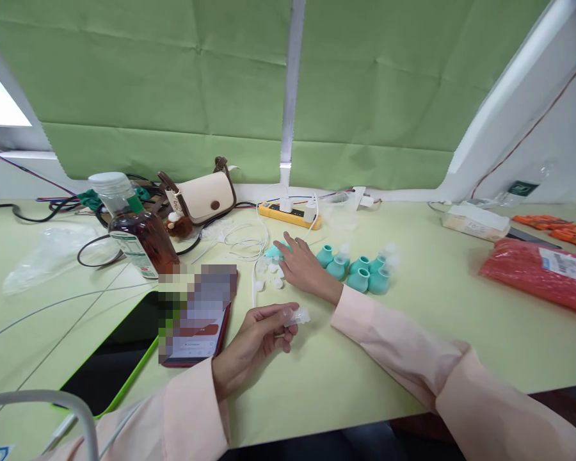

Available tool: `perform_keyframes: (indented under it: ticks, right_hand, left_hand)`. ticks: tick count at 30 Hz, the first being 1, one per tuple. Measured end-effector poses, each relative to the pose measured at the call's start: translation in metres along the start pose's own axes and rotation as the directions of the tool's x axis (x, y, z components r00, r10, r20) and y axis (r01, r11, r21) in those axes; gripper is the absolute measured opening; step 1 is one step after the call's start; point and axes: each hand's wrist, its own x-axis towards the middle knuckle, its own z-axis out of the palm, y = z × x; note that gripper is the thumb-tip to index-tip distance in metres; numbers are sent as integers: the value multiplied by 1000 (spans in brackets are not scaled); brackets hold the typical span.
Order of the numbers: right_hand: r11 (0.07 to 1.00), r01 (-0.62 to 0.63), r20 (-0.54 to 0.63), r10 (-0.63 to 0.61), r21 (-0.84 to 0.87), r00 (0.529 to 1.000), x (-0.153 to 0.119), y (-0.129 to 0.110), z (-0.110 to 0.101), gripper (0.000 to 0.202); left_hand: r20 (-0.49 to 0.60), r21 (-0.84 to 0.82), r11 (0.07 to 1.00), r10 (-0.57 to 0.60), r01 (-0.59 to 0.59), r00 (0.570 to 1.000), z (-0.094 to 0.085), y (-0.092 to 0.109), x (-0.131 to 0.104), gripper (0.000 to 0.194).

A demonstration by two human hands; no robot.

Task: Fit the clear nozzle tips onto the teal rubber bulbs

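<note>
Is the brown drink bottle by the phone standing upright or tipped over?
Upright. The bottle stands on its base on the table, its clear cap on top, brown liquid filling most of it.

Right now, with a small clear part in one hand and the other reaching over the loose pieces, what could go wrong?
1. The left hand pinches the clear cap only at its fingertips; it could slip.
2. The right hand lies over the small white pieces and may scatter them.
3. Its sleeve passes close to the teal bulbs and might topple them.

Pale green desk (461, 333) abuts a wall covered in creased green sheeting (173, 83), divided by a white vertical strip (290, 83); lighting even.
</note>
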Motion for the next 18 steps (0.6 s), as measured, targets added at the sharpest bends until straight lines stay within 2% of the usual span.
perform_keyframes:
  ticks: [5, 11, 14, 18]
  right_hand:
    - [999, -43, 50, 44, -31, 998, 11, -1, 6, 41]
    - [991, -112, 34, 115, -68, 993, 17, -3, 4, 36]
    - [992, -110, 19, 112, -67, 994, 20, -2, 4, 30]
    - [996, -83, 14, 84, -40, 996, 21, -2, 6, 28]
  left_hand:
    - [58, -73, 996, -39, 43, 998, 1, 1, 0, 26]
    - [34, -41, 998, -40, 41, 999, 2, 3, 0, 24]
    - [27, -37, 998, -55, 56, 998, 2, 3, 0, 23]
    - [60, -30, 999, -17, 19, 998, 2, 2, -1, 24]
